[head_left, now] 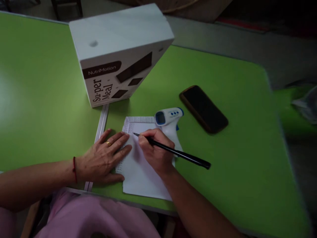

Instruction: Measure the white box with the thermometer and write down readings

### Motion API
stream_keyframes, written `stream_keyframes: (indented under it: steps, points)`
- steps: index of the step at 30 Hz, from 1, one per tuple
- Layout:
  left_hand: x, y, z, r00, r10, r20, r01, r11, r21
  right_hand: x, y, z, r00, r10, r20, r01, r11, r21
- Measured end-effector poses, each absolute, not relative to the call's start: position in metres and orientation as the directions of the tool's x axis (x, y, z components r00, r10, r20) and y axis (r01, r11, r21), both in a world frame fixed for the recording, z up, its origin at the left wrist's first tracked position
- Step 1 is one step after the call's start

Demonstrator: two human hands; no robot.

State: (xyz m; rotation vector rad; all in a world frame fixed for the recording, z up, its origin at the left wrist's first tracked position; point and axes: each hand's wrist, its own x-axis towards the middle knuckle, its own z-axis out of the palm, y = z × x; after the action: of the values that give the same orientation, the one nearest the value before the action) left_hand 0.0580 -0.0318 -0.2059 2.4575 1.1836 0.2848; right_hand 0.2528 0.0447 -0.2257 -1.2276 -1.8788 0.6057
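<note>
My right hand (158,148) grips a black pen (183,154), its tip close to the upper left of a white paper pad (146,178). Whether the tip touches the paper I cannot tell. Small printed or written marks run along the pad's top and left edges. Flat across the pad's left edge lies my left hand (106,157), fingers spread, a ring on one finger. A white and blue infrared thermometer (170,120) rests at the pad's upper right, partly hidden behind my right hand.
Beyond the pad, a tall white box (123,56) stands on the green table (242,158). A dark phone in a brown case (204,109) lies right of the thermometer. A metal seam (102,120) crosses the tabletop. Something pale and blurred (307,105) is at the far right.
</note>
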Motion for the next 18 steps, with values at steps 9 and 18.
stream_keyframes:
  steps: [9, 18]
  points:
    - [0.0584, -0.0316, -0.2062, 0.623, 0.782, 0.0, 0.717, -0.571, 0.4, 0.2522, 0.0447, -0.2272, -0.226, 0.897, 0.38, 0.545, 0.44, -0.714]
    - [0.0582, -0.0317, -0.2072, 0.622, 0.783, 0.019, 0.709, -0.574, 0.409, 0.2532, 0.0449, -0.2274, -0.215, 0.883, 0.417, 0.541, 0.463, -0.702]
